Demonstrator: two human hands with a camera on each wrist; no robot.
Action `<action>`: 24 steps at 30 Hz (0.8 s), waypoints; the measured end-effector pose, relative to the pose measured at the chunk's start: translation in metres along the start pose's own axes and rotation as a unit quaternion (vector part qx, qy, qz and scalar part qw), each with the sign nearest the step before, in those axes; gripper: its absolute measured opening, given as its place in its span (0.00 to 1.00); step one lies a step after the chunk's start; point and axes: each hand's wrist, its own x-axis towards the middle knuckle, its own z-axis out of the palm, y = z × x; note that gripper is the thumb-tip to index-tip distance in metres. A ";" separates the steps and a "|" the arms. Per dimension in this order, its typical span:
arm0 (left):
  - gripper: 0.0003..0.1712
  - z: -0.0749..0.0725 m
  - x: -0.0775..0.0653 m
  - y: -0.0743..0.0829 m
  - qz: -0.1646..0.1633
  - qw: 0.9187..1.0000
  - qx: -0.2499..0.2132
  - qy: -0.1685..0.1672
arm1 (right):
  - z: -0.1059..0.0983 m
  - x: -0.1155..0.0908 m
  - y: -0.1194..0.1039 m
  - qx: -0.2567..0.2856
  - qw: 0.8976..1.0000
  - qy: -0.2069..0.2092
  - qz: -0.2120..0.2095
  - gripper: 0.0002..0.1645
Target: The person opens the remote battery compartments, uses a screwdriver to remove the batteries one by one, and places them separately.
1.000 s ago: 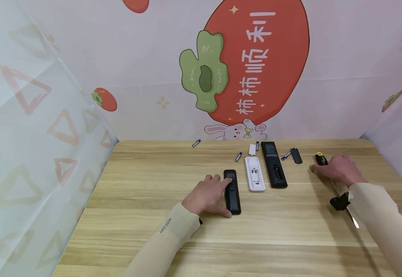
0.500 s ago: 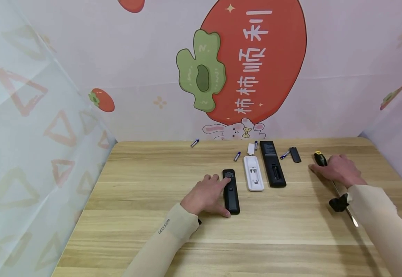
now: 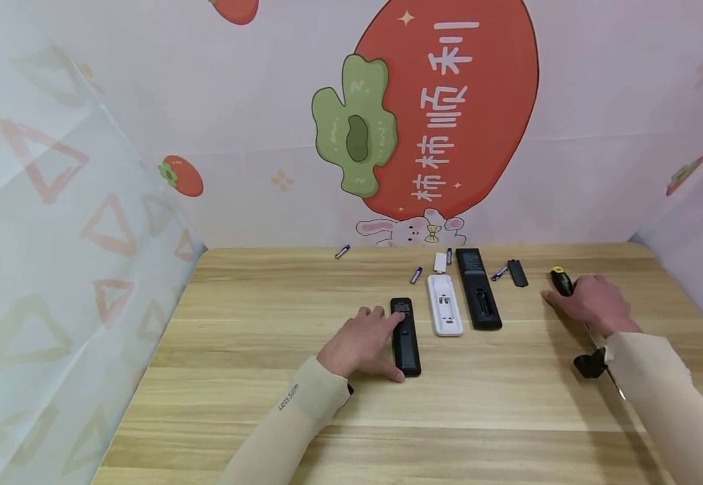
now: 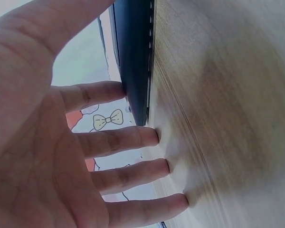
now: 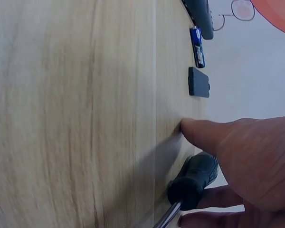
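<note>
My left hand [image 3: 356,342] spans a black remote control [image 3: 409,350] lying with its back up on the wooden table. The index finger touches the remote near its far end, and the thumb reaches its near end. In the left wrist view the other fingers are spread, their tips at the tabletop beside the remote [image 4: 135,52]. My right hand [image 3: 600,304] is over a screwdriver [image 3: 561,279] with a black and yellow handle. The right wrist view shows the thumb straight, apart from the handle [image 5: 195,178], and fingers on its other side. The sleeve partly covers the blade.
A white remote [image 3: 446,313] with an open battery bay lies by its loose cover [image 3: 440,262]. Right of it are a larger black remote [image 3: 479,296] and a black battery cover [image 3: 518,273]. Several batteries, one at the far left [image 3: 342,251], lie near the back edge.
The right wrist has shifted slightly, and its sleeve now hides more of the screwdriver's blade end. The left hand and the remotes stay in place.
</note>
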 end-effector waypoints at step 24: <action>0.61 0.000 -0.002 -0.002 0.006 1.000 0.006 0.004 | 0.002 0.003 -0.004 0.030 0.999 -0.007 -0.017 0.25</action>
